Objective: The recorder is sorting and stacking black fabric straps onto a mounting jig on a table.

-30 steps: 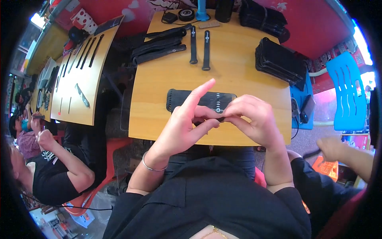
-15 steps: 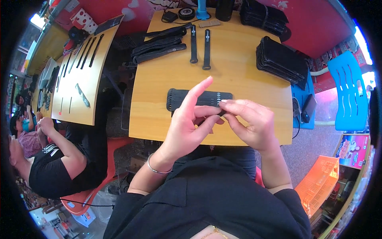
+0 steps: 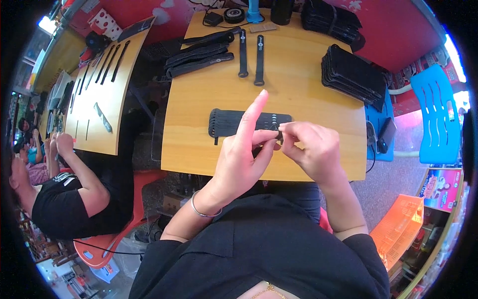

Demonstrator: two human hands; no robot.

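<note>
A small black strip (image 3: pixel 280 134) is pinched between my two hands near the front of the table; most of it is hidden by the fingers. My left hand (image 3: pixel 241 157) grips it with thumb and curled fingers while the index finger points up and away. Thumb and fingertips of my right hand (image 3: pixel 313 147) close on its right side. Just beyond lies a neat row of black straps (image 3: pixel 234 122), overlapping side by side, partly covered by my left hand. Farther off, two single black straps (image 3: pixel 243 55) lie lengthwise on the wooden table (image 3: pixel 298 74).
Folded black straps (image 3: pixel 199 59) are heaped at the far left. Black stacked pieces (image 3: pixel 351 74) and a tied black bundle (image 3: pixel 331 22) occupy the right back. A blue chair (image 3: pixel 433 114) and orange basket (image 3: pixel 398 231) stand at right. A co-worker (image 3: pixel 69 199) sits left.
My hands have shifted slightly up with the black strip, and the left index finger stands more upright. The co-worker at left has raised their hands a little.
</note>
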